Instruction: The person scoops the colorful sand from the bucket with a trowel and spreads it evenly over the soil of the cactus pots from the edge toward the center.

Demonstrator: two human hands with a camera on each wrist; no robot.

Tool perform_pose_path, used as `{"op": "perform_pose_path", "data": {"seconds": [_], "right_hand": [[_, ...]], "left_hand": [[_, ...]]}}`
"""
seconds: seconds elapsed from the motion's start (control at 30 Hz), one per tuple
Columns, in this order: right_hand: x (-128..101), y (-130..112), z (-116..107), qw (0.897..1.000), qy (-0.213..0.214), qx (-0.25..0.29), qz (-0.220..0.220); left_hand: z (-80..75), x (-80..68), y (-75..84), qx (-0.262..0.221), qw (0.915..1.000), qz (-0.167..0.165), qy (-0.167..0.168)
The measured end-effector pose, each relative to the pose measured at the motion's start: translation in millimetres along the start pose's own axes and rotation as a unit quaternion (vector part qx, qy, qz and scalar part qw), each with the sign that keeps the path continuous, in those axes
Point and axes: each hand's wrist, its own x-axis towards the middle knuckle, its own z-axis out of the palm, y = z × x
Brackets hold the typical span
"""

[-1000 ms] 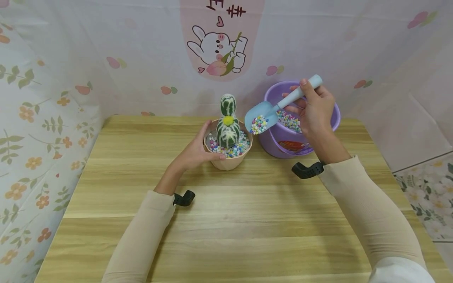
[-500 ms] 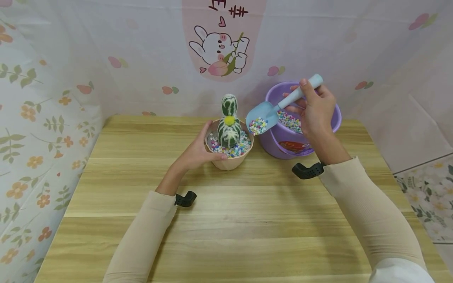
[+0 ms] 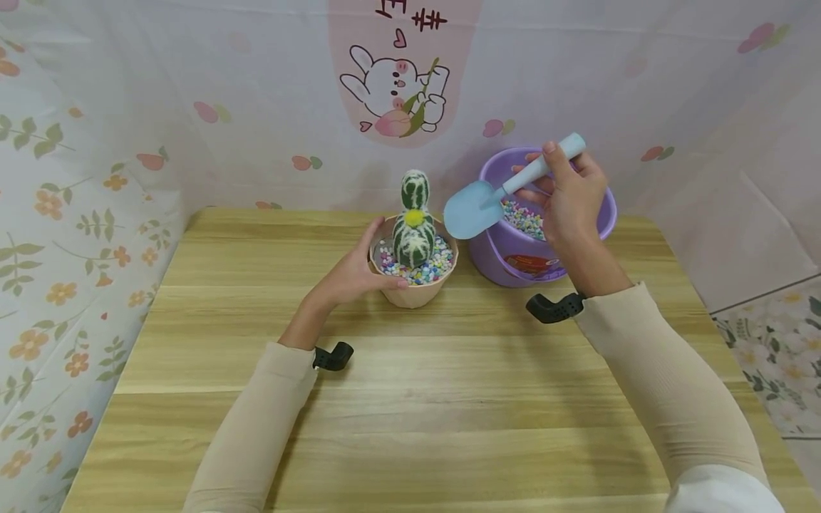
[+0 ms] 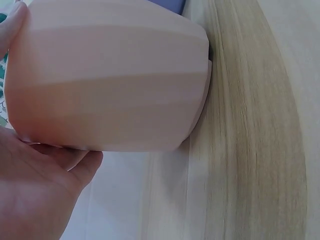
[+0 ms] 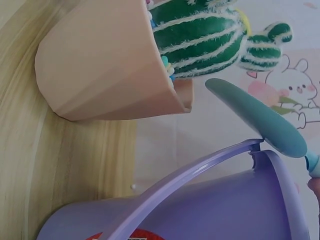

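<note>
My left hand (image 3: 354, 274) grips the side of a pale peach flowerpot (image 3: 413, 298), thumb at the front rim and fingers behind. In the left wrist view the faceted pot (image 4: 110, 75) stands on the table. A striped green cactus (image 3: 413, 246) with a yellow flower rises from colourful pebbles (image 3: 439, 265) inside it. My right hand (image 3: 573, 203) holds a light blue trowel (image 3: 474, 209) by its handle. Its blade, bare of pebbles, hangs just right of the pot's rim. In the right wrist view the blade (image 5: 260, 117) is tilted, apart from the cactus.
A purple bucket (image 3: 490, 260) with a red label stands right of the pot, under my right hand. Multicoloured pebbles (image 3: 524, 219) lie inside it. The wooden table (image 3: 410, 399) ends at a printed cloth backdrop (image 3: 256, 107).
The pebbles on the trowel's blade have gone; the blade now shows bare. Its position beside the pot is nearly the same. My left hand keeps its hold on the flowerpot.
</note>
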Motion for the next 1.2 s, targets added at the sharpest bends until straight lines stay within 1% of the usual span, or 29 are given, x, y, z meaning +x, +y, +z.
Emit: {"op": "perform_pose_path", "data": {"seconds": [0.2, 0.43, 0.7, 0.9, 1.2], "right_hand": [[0.2, 0.7, 0.4, 1.000, -0.005, -0.001, 0.000], [-3.7, 7.8, 3.5, 0.999, -0.013, -0.038, 0.000], [-6.7, 13.5, 8.3, 0.998, -0.022, -0.062, 0.004], [-7.0, 15.9, 8.8, 0.997, -0.026, -0.077, -0.004], [-5.3, 13.0, 8.4, 0.996, -0.035, -0.076, -0.023]], "left_hand": [[-0.8, -0.1, 1.3, -0.015, 0.9999, -0.001, -0.005], [0.4, -1.6, 2.9, -0.015, 0.9999, 0.001, 0.007], [0.5, -1.3, 1.1, -0.017, 0.9999, 0.001, -0.002], [-1.4, -0.4, 0.7, -0.014, 0.9999, 0.001, -0.006], [-3.4, -0.9, 1.8, -0.011, 0.9998, -0.012, -0.013]]}}
